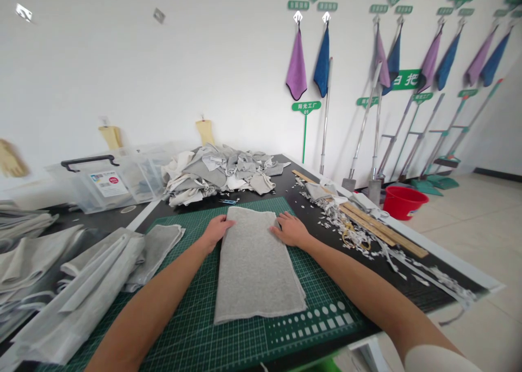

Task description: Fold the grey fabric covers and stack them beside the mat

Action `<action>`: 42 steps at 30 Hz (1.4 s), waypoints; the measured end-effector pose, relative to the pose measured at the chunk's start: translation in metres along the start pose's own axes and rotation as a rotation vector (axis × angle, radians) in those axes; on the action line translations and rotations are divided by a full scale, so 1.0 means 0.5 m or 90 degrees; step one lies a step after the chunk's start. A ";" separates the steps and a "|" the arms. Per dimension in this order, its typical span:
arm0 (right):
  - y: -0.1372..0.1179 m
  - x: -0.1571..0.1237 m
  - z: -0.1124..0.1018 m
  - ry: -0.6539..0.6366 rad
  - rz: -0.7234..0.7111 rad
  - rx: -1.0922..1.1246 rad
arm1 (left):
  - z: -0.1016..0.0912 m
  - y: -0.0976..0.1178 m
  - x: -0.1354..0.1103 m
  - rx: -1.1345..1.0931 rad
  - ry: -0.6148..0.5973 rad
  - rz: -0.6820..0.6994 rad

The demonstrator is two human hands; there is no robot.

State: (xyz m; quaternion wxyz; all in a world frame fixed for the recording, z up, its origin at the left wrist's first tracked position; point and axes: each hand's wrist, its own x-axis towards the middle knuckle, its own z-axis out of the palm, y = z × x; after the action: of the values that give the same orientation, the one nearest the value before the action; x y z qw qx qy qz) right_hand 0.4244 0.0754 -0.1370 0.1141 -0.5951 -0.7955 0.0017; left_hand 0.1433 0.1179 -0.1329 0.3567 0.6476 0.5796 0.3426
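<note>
The grey cloth (pixel 256 268) lies flat on the green cutting mat (pixel 187 328), between the two hands, its lower edge reaching the mat's printed row of shapes. The left hand (pixel 217 231) rests at its upper left edge, thumb against the fabric; whether it pinches cannot be told. The right hand (pixel 291 229) is open, fingers loosely spread at the upper right edge. The laying-out looks nearly done: the surface is smooth, though the sides slant and the lower edge is slightly wavy, so some straightening may be left. More pale folded cloths (pixel 98 274) lie to the left, untouched by either hand. Beyond the mat sits a heap of fabric pieces (pixel 224 168), beside a clear plastic box (pixel 84 190); to the right, wooden strips (pixel 408 244) lie among pale shreds (pixel 334 219).
</note>
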 end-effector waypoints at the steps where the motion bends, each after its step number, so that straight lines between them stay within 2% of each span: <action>1: 0.000 0.000 0.000 0.000 0.004 -0.001 | 0.000 0.003 -0.001 -0.037 -0.005 -0.011; 9: -0.001 0.000 0.003 0.022 0.015 -0.003 | 0.008 0.029 -0.035 -0.251 -0.155 -0.133; 12: 0.001 0.000 0.008 0.052 0.020 0.019 | 0.007 0.028 -0.037 -0.291 -0.149 -0.147; 14: 0.004 0.001 0.012 0.066 0.031 0.055 | 0.006 0.024 -0.031 -0.314 -0.118 -0.136; 16: 0.010 0.003 0.017 0.076 0.048 0.146 | 0.004 0.020 -0.023 -0.337 -0.070 -0.111; 20: 0.026 0.015 0.021 0.075 0.052 0.423 | -0.003 0.020 -0.018 -0.390 -0.005 -0.047; 25: 0.032 0.032 0.014 0.061 -0.006 0.599 | -0.011 0.032 -0.031 -0.442 -0.030 -0.001; 28: 0.024 0.031 0.014 0.051 -0.040 0.716 | -0.010 0.033 -0.036 -0.469 -0.083 0.002; 31: 0.012 0.025 0.022 0.033 -0.039 0.794 | -0.005 0.029 -0.038 -0.482 -0.138 -0.014; 34: 0.000 0.022 0.031 0.044 0.001 0.838 | 0.003 0.025 -0.042 -0.477 -0.175 -0.034; 38: -0.008 0.024 0.028 0.098 0.057 0.842 | 0.014 0.022 -0.049 -0.466 -0.239 -0.031; 42: -0.006 0.027 0.018 0.165 0.100 0.824 | 0.021 0.019 -0.047 -0.361 -0.244 -0.048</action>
State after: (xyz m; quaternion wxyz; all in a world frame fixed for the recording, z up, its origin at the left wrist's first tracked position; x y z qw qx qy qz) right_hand 0.4161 0.0886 -0.1429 0.5429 -0.4581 -0.5679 0.4158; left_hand 0.1549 0.0930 -0.1309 0.6372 0.5535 0.4072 0.3490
